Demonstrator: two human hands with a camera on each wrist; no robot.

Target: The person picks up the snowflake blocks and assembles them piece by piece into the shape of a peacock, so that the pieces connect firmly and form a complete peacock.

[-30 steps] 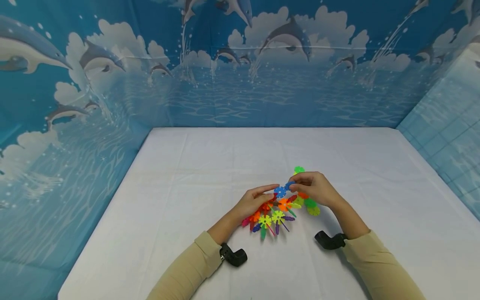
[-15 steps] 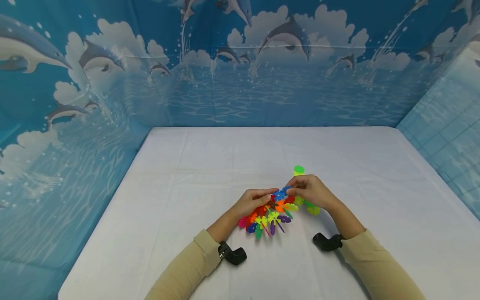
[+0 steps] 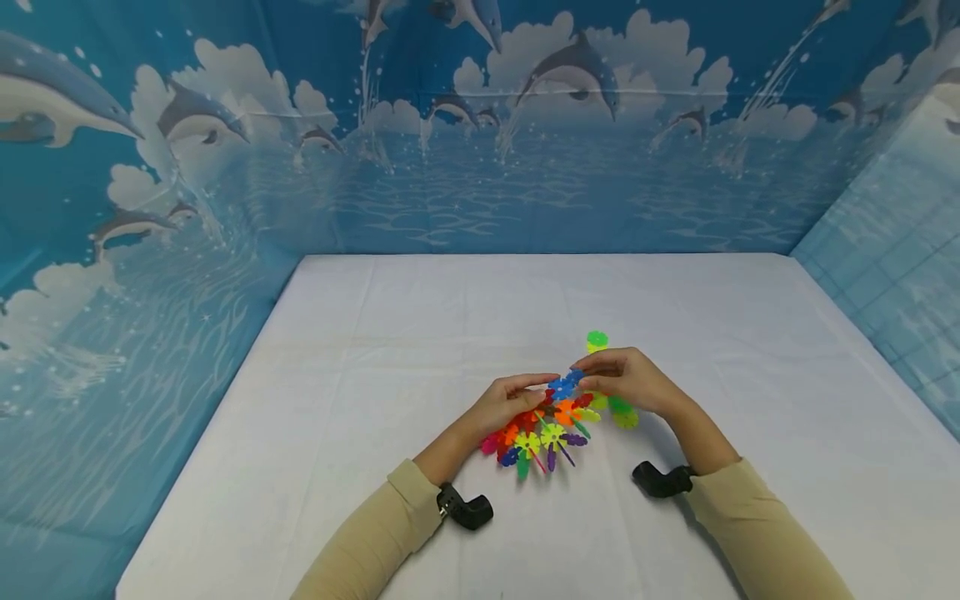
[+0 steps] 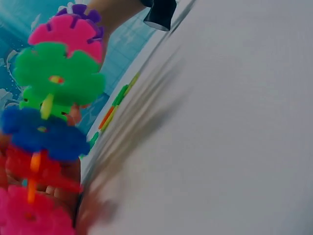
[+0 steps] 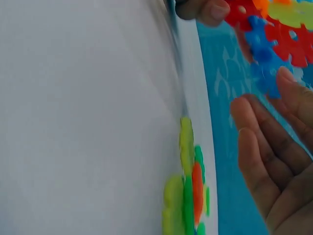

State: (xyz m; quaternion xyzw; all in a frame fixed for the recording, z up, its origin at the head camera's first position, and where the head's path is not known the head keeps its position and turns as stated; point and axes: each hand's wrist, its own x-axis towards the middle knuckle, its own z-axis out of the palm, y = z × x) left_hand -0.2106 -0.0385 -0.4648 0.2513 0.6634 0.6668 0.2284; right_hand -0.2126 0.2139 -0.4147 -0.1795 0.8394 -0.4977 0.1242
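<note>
My left hand (image 3: 504, 408) grips a cluster of interlocking flower-shaped plastic discs (image 3: 553, 437) in red, orange, yellow, green and purple. In the left wrist view, pink, green and blue discs (image 4: 58, 76) stand slotted together at angles, partly covering the fingers. Thumb and forefinger of my right hand (image 3: 628, 379) pinch a blue disc (image 3: 575, 377) at the cluster's upper right. It overlaps a second blue disc (image 3: 558, 390) beside the left fingertips. The right wrist view shows the blue discs (image 5: 264, 54) edge to edge, next to a red disc (image 5: 296, 44), with the right hand's other fingers spread below.
More flower discs lie on the white table (image 3: 420, 317) behind and beside the right hand, among them a green disc (image 3: 597, 338) and a yellow-green disc (image 3: 626, 418). A dolphin-print curtain (image 3: 465, 183) hangs behind and along the sides of the table.
The right hand's blue disc has come left against the cluster's blue disc, and the two now overlap. The cluster dipped slightly left, then came back right. Both hands keep their hold.
</note>
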